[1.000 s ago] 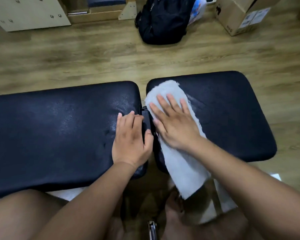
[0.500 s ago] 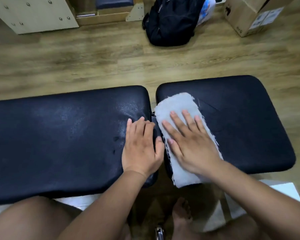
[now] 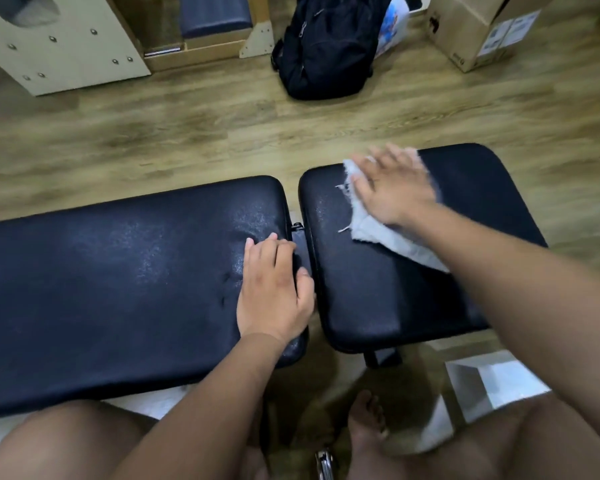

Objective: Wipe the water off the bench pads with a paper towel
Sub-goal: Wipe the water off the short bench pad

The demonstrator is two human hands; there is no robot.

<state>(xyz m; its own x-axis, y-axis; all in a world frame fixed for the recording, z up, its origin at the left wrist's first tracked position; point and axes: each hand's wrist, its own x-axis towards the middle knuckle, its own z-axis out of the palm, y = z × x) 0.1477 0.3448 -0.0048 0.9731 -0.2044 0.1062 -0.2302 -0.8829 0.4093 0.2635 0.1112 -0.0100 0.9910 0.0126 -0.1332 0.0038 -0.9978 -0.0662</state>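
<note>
From the head view, looking down, I saw two dark padded cushions set end to end with a narrow gap between them, over a wood-look floor. The long left pad (image 3: 118, 289) filled the left half of the picture; the shorter right pad (image 3: 378, 299) sat just beside it.

My right hand (image 3: 392, 188) lay flat on the far part of the right pad, fingers spread and straight, pressing the paper towel (image 3: 381, 233) against the cushion. The hand was blurred, so I judged it was mid-stroke. The towel was crumpled and frayed at its edge, partly under the palm and trailing back toward me beneath the forearm.

My left hand (image 3: 274, 289) rested palm down on the near right end of the left pad, fingers straight and together, the thumb at the pad's edge beside the gap. It held nothing; I took it to be bracing the worktop.

The left pad carried a pale speckled sheen near the middle and toward its right end, which I read as water not yet wiped. A fainter sheen showed on the right pad near the gap.

The step in hand, as I judged it, was wiping the right pad. The next move called for sweeping the towel over the rest of that pad, then carrying it across the gap to the wet patches on the left pad, with the left hand lifted out of the way.

Beyond the pads stood a black backpack (image 3: 326, 46), a cardboard box (image 3: 478, 26) and a pale wooden frame (image 3: 66, 46).
</note>
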